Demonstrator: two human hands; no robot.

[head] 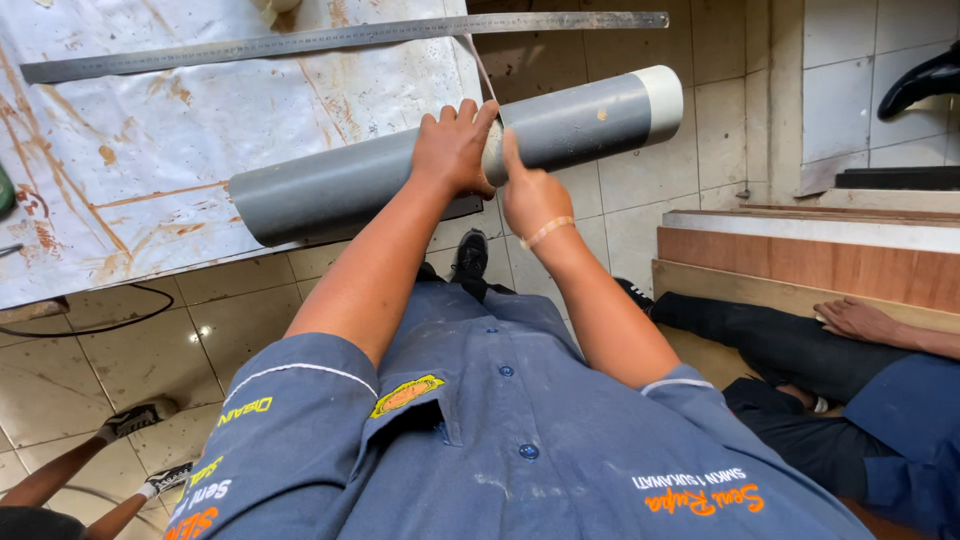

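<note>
1. The white, rust-stained table (200,150) carries your grey pipe (340,185), which juts over its right edge above the tiled floor (640,200).
2. A long steel ruler (340,38) lies along the table's far side.
3. Your left hand (455,150) clasps the pipe from above.
4. Your right hand (532,195) presses a pale strip (492,150) wrapped around it.

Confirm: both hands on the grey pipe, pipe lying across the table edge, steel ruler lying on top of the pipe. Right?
Not quite. The steel ruler is not on the grey pipe; the head view shows it lying apart on the table, farther from the person. The rest holds: left hand and right hand are on the pipe, which crosses the table edge.
</note>
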